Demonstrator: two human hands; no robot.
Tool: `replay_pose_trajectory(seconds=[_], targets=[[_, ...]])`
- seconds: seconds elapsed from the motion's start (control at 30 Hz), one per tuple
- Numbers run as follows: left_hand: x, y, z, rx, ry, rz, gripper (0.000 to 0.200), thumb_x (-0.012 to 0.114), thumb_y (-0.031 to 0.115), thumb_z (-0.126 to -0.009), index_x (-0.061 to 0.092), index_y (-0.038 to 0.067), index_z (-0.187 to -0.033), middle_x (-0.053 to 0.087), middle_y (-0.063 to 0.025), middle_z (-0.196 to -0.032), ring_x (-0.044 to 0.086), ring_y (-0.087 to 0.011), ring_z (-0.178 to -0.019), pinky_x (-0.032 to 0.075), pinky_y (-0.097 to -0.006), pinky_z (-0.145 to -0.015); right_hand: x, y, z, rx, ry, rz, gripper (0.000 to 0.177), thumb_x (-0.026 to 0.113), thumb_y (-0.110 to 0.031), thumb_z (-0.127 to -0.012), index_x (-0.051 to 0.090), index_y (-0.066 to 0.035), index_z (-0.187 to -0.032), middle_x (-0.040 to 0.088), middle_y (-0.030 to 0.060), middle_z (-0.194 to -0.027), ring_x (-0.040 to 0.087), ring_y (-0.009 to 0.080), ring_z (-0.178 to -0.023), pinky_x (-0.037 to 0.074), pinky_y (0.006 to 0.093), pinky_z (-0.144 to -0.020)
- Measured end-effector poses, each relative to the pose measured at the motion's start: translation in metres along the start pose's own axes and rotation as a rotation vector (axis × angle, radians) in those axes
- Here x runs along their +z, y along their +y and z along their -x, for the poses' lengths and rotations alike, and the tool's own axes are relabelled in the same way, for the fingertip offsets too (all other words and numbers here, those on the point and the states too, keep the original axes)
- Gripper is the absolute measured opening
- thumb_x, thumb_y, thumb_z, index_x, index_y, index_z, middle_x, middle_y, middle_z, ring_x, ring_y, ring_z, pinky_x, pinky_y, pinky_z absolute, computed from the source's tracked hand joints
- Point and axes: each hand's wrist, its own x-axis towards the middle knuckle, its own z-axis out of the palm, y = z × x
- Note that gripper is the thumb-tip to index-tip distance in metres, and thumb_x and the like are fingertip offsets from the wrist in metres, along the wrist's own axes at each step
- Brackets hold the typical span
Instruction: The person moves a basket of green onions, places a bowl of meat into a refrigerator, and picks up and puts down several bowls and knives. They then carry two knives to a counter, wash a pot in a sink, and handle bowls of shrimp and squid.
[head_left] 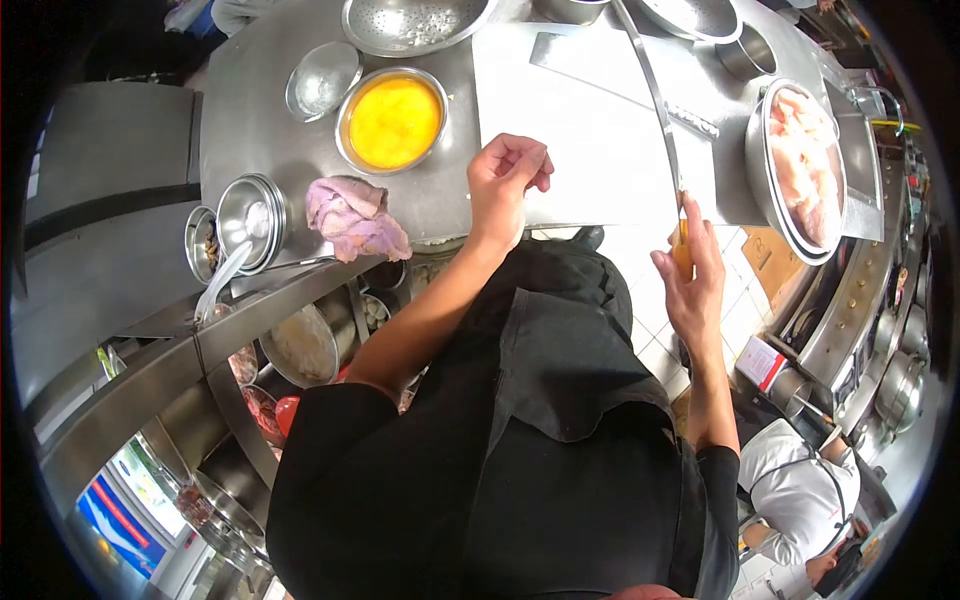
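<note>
The right hand [690, 270] was clenched on the orange handle of a long knife [655, 100], its blade pointing to twelve o'clock across the white cutting board [590, 140]. The left hand [508, 178], loosely curled and grasping nothing, rested on the board at the knife's nine o'clock. A bowl of yellow liquid [392, 120] stood further out at nine o'clock.

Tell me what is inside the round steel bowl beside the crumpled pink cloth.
The round steel bowl holds smooth, opaque yellow liquid, nearly to its rim. It hides the bowl's bottom and anything sunk in it.
</note>
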Motion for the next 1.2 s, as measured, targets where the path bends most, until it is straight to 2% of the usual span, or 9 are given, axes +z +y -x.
replay_pose_trajectory(seconds=[0.2, 0.23, 0.33, 0.57, 0.87, 0.9, 1.0, 1.1, 1.2], targets=[[-0.005, -0.004, -0.002, 0.032, -0.081, 0.067, 0.004, 0.058, 0.002, -0.082, 0.058, 0.0, -0.086, 0.061, -0.0081, -0.077, 0.055, -0.0133, -0.065, 0.043, -0.0243, -0.058, 0.005, -0.009, 0.024, 0.072, -0.252, 0.009, 0.032, 0.064, -0.005, -0.078, 0.059, -0.005, -0.11, 0.053, 0.0111, -0.076, 0.056, 0.0206, -0.067, 0.046, 0.0317, -0.065], [-0.003, -0.005, -0.001, 0.053, -0.039, 0.083, 0.005, 0.059, 0.001, -0.082, 0.058, 0.0, -0.087, 0.062, -0.0085, -0.08, 0.056, -0.0133, -0.066, 0.044, -0.0246, -0.059, 0.009, -0.018, 0.022, 0.511, -0.218, -0.31, 0.027, 0.065, -0.021, -0.082, 0.061, 0.003, -0.096, 0.052, 0.0079, -0.073, 0.056, 0.0153, -0.066, 0.048, 0.0293, -0.065], [0.0, 0.0, -0.002, 0.067, 0.022, 0.025, 0.006, 0.058, 0.0, -0.082, 0.056, -0.001, -0.087, 0.06, -0.0071, -0.079, 0.054, -0.0126, -0.069, 0.044, -0.0252, -0.062, 0.023, 0.005, 0.048, 0.24, -0.184, -0.255, 0.054, 0.066, 0.0, -0.072, 0.056, -0.018, -0.122, 0.042, 0.0072, -0.071, 0.044, 0.0205, -0.062, 0.04, 0.0314, -0.058], [0.0, 0.0, -0.004, 0.134, -0.058, 0.069, 0.003, 0.054, -0.005, -0.078, 0.055, -0.003, -0.079, 0.056, -0.0057, -0.07, 0.051, -0.0114, -0.062, 0.042, -0.0234, -0.059, 0.015, -0.011, 0.041, 0.06, -0.192, 0.07, 0.045, 0.069, -0.006, -0.077, 0.059, -0.03, -0.114, 0.042, 0.0052, -0.068, 0.049, 0.0183, -0.061, 0.041, 0.035, -0.054], [0.001, 0.003, 0.0, 0.049, -0.014, 0.077, 0.011, 0.054, -0.007, -0.079, 0.061, -0.001, -0.084, 0.062, -0.0052, -0.077, 0.057, -0.0086, -0.069, 0.046, -0.0247, -0.065, 0.021, 0.011, 0.053, 0.269, -0.121, -0.191, 0.053, 0.065, 0.0, -0.073, 0.057, -0.019, -0.122, 0.042, 0.0073, -0.071, 0.043, 0.0205, -0.061, 0.04, 0.0314, -0.057], [-0.002, -0.001, 0.0, 0.063, -0.019, 0.045, 0.012, 0.053, -0.006, -0.078, 0.059, -0.001, -0.087, 0.062, -0.0068, -0.08, 0.057, -0.0116, -0.071, 0.046, -0.0261, -0.067, 0.011, -0.013, 0.039, 0.49, -0.124, -0.197, 0.048, 0.064, -0.046, -0.079, 0.054, 0.001, -0.074, 0.052, 0.0052, -0.064, 0.054, 0.012, -0.062, 0.045, 0.0242, -0.061], [-0.008, -0.006, -0.003, 0.1, -0.06, 0.029, 0.013, 0.052, -0.006, -0.078, 0.058, -0.001, -0.089, 0.061, -0.0085, -0.083, 0.057, -0.0152, -0.075, 0.046, -0.0274, -0.07, 0.006, -0.024, 0.036, 0.569, -0.177, -0.298, 0.051, 0.065, -0.048, -0.078, 0.053, 0.001, -0.072, 0.054, 0.0058, -0.063, 0.053, 0.0108, -0.062, 0.045, 0.0247, -0.06], [0.002, 0.0, -0.003, 0.117, -0.038, 0.042, 0.013, 0.051, -0.009, -0.076, 0.059, -0.002, -0.084, 0.06, -0.0078, -0.078, 0.056, -0.0143, -0.072, 0.044, -0.0261, -0.067, 0.008, -0.01, 0.043, 0.263, -0.192, -0.084, 0.026, 0.069, -0.02, -0.077, 0.06, -0.006, -0.097, 0.05, 0.0068, -0.065, 0.051, 0.0159, -0.061, 0.043, 0.0294, -0.055], [0.004, 0.0, -0.002, 0.121, -0.007, 0.045, 0.013, 0.05, -0.01, -0.074, 0.059, -0.003, -0.081, 0.06, -0.007, -0.074, 0.054, -0.0126, -0.069, 0.043, -0.0246, -0.064, 0.009, -0.006, 0.047, 0.047, -0.153, 0.054, 0.059, 0.067, 0.003, -0.069, 0.057, -0.028, -0.118, 0.042, 0.0091, -0.068, 0.046, 0.024, -0.058, 0.04, 0.0345, -0.052]])
